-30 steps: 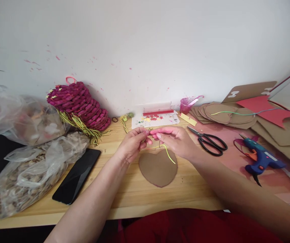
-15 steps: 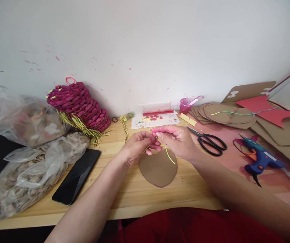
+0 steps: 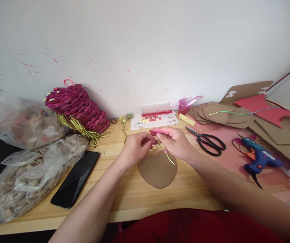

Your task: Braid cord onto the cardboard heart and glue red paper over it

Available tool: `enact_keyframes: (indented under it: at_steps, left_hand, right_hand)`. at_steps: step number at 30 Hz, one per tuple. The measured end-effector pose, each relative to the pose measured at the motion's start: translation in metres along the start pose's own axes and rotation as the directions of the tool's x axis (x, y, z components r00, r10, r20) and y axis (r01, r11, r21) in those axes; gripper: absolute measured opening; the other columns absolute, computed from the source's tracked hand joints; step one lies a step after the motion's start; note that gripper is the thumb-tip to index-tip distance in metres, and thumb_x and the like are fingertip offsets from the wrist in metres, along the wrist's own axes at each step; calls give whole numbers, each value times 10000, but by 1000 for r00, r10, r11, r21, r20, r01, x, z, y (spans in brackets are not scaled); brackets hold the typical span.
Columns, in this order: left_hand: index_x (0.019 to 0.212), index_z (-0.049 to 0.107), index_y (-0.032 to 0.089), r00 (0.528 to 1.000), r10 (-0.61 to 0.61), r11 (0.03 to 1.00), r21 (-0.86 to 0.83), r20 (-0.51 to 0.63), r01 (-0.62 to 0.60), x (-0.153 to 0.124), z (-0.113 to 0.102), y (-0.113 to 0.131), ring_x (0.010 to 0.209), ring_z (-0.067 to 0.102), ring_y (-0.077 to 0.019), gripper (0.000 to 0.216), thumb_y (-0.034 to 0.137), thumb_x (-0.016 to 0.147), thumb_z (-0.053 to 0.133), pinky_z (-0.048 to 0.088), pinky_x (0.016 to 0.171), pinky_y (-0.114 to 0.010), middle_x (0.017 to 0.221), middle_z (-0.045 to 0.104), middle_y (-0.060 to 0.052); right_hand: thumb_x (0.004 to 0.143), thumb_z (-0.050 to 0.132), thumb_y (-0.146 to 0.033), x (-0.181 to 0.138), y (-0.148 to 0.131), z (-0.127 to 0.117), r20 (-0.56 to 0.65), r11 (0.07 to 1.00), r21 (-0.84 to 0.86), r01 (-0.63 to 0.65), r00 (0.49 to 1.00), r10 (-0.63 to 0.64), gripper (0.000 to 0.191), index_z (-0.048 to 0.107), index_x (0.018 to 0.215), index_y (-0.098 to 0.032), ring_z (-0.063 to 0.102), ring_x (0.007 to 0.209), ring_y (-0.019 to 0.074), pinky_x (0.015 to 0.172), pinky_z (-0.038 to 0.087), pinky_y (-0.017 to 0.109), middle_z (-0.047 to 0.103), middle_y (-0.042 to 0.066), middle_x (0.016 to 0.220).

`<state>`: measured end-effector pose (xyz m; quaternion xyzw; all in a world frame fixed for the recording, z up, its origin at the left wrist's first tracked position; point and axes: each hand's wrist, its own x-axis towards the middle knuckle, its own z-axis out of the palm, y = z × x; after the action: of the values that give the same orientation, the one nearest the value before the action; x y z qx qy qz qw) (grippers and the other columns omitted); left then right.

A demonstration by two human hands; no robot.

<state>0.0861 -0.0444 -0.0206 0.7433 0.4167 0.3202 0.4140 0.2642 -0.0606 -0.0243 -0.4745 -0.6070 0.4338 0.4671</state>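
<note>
My left hand and my right hand meet at the middle of the table, fingertips pinched close together. Between them runs a thin yellow-green cord, looped near the fingers, its loose end hanging below my right hand. Something small and dark, perhaps a ring, shows at the fingertips; I cannot make it out. Beneath both hands a brown cardboard heart lies flat on the wooden table, its upper part partly covered by the hands.
Black-handled scissors and a blue glue gun lie to the right, before stacked cardboard pieces. At left are a phone, a plastic bag and a magenta woven piece. Star-shaped bits sit at the back.
My left fingers have drawn slightly away from my right fingers, and a loop of cord now shows between them. The heart has stayed in place; the view has shifted slightly.
</note>
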Motion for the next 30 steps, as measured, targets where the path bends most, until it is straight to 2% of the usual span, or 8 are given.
enact_keyframes:
  at_steps: [3, 6, 9, 12, 15, 22, 27, 30]
  left_hand:
    - [855, 688, 189, 995, 89, 993, 85, -33, -86, 1, 0, -3, 737, 682, -129, 131, 174, 872, 559, 533, 637, -216, 836, 737, -19]
    - [889, 710, 192, 991, 121, 986, 126, -63, -112, 1, 1, -5, 726, 674, -130, 138, 163, 873, 575, 532, 642, -226, 825, 731, -16]
    - [964, 712, 198, 986, 135, 988, 92, -99, -126, 1, 1, -7, 794, 696, -145, 148, 163, 871, 602, 547, 689, -247, 898, 744, -24]
    - [1002, 704, 205, 973, 176, 983, 86, -148, -164, 2, 1, -6, 858, 704, -153, 172, 151, 847, 654, 553, 741, -262, 967, 745, -31]
    - [1008, 694, 204, 963, 209, 974, 130, -169, -188, 2, 0, -4, 871, 699, -157, 212, 133, 809, 709, 547, 711, -255, 983, 735, -38]
    - [1141, 654, 224, 930, 337, 919, 265, -144, -292, 2, 1, -2, 951, 649, -161, 382, 82, 791, 715, 535, 641, -222, 1089, 676, -51]
    - [1180, 640, 223, 922, 374, 894, 305, -102, -329, 0, 2, 0, 981, 635, -175, 388, 97, 816, 689, 555, 651, -238, 1155, 652, -69]
    - [1199, 636, 224, 921, 378, 890, 311, -92, -334, 0, 3, -1, 992, 639, -180, 396, 113, 822, 688, 566, 660, -248, 1214, 634, -82]
  right_hand:
    - [912, 576, -208, -1, -1, 1, 30, 995, 62, -82, 996, 80, 315, 717, 1192, -182, 734, 786, 168, 469, 586, 224, 743, 94, 1151]
    - [930, 548, -148, 0, -3, 3, 41, 984, 123, -132, 991, 128, 304, 701, 1192, -146, 715, 660, 114, 510, 590, 206, 761, 87, 1023]
    - [948, 523, -115, 2, -6, 3, 49, 966, 178, -188, 982, 182, 285, 685, 1182, -117, 675, 545, 85, 502, 569, 198, 754, 69, 884]
    - [945, 538, -100, 3, -8, 1, 89, 940, 244, -237, 971, 222, 260, 680, 1163, -114, 685, 552, 96, 493, 559, 195, 748, 66, 858]
    - [950, 544, -105, 3, -9, -1, 121, 919, 286, -271, 962, 246, 249, 685, 1154, -121, 690, 551, 102, 485, 556, 190, 749, 66, 838]
    - [958, 564, -161, 4, -10, -2, 109, 927, 262, -267, 963, 247, 201, 711, 1090, -121, 675, 527, 89, 452, 559, 194, 752, 94, 977]
    - [908, 669, -243, 5, -8, -4, 91, 928, 235, -288, 958, 274, 162, 723, 1001, -121, 661, 479, 105, 386, 513, 175, 740, 59, 771]
    - [865, 724, -337, 5, -5, -4, 119, 931, 218, -292, 955, 272, 223, 723, 935, -126, 651, 457, 114, 359, 485, 175, 710, 40, 687]
